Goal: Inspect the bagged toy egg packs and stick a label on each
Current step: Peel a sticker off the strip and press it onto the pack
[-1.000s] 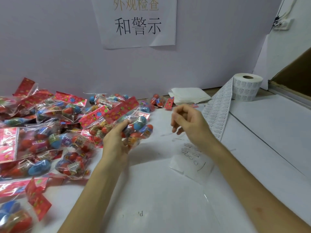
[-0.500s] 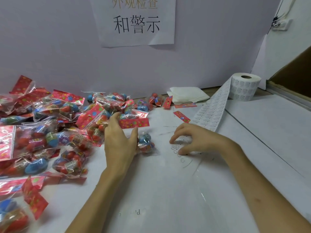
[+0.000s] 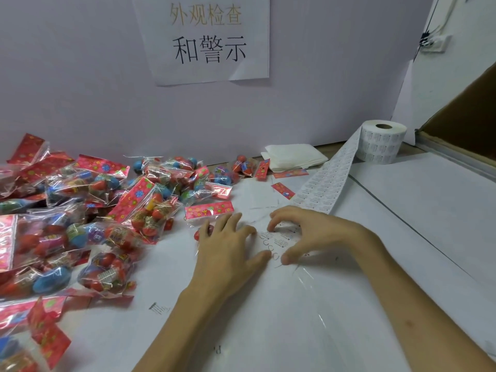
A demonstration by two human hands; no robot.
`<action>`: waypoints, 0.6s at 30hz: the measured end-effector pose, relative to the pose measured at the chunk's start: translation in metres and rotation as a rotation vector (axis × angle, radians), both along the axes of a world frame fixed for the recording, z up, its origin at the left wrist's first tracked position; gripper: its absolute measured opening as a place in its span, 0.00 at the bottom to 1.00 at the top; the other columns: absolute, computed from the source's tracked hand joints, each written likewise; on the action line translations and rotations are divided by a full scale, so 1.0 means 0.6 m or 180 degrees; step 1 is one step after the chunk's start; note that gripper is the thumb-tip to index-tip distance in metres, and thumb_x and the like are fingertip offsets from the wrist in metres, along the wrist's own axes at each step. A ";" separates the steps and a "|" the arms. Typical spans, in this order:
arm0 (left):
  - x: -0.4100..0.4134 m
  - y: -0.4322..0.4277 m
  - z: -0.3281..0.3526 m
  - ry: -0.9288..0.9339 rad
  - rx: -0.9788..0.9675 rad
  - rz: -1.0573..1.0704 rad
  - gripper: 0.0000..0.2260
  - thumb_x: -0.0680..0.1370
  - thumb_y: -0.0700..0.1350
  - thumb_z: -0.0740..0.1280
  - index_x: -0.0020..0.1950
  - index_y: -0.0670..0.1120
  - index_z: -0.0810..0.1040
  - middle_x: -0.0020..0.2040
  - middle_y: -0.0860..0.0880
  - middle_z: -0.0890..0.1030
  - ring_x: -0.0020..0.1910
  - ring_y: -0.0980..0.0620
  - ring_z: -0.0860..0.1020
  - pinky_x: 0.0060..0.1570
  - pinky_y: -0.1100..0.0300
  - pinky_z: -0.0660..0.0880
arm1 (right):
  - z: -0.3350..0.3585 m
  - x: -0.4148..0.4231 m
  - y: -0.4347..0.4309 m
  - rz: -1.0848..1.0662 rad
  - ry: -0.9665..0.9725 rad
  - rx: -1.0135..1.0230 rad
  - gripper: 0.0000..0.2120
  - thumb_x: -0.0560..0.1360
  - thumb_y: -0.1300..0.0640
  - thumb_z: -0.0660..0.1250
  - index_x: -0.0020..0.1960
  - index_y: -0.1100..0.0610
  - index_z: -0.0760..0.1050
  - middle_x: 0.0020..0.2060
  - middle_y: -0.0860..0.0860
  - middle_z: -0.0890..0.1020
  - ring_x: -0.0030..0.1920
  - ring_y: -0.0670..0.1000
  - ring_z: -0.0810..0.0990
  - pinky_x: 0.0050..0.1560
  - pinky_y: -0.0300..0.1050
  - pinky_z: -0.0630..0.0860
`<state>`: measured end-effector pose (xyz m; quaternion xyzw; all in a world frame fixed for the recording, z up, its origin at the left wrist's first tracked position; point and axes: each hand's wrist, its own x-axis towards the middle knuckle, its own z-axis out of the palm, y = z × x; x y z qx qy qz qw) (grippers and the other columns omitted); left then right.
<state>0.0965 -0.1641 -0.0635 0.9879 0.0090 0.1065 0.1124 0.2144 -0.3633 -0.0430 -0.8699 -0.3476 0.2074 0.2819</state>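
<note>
Left hand point(image 3: 228, 245) flat, fingers spread, pressing an egg pack point(image 3: 209, 211) onto the white tabletop point(image 3: 268, 318), right hand point(image 3: 308, 234) just beside, curled fingers touching a label sheet point(image 3: 281, 241) (pinching or not, cannot tell), label roll point(image 3: 381, 142) behind, heap of packs point(image 3: 80, 210) at left.

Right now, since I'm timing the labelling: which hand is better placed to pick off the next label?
Right, probably. The right hand curls its fingertips over the loose label sheet, while the left hand lies flat on a toy egg pack beside it, steadying it.
</note>
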 end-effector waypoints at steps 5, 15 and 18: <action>-0.001 0.003 0.004 0.0006 -0.0019 0.0032 0.26 0.79 0.69 0.61 0.72 0.59 0.74 0.79 0.54 0.65 0.81 0.52 0.55 0.79 0.44 0.46 | -0.007 0.002 0.009 -0.0168 -0.0043 0.0244 0.26 0.62 0.47 0.84 0.57 0.34 0.80 0.70 0.33 0.69 0.71 0.36 0.66 0.72 0.40 0.63; -0.003 -0.012 0.007 -0.0643 -0.0447 0.0083 0.26 0.79 0.62 0.66 0.74 0.52 0.70 0.76 0.52 0.70 0.76 0.48 0.67 0.78 0.45 0.57 | 0.003 -0.004 0.016 -0.0495 -0.0381 0.0781 0.04 0.69 0.52 0.79 0.42 0.45 0.86 0.50 0.38 0.85 0.54 0.34 0.79 0.57 0.34 0.73; -0.005 -0.021 0.020 -0.1523 -0.1715 0.0105 0.24 0.77 0.52 0.74 0.70 0.48 0.73 0.65 0.52 0.78 0.59 0.53 0.79 0.60 0.57 0.77 | 0.021 -0.007 0.018 -0.0937 -0.0730 0.1333 0.02 0.71 0.52 0.78 0.41 0.48 0.86 0.40 0.39 0.85 0.45 0.41 0.82 0.49 0.37 0.77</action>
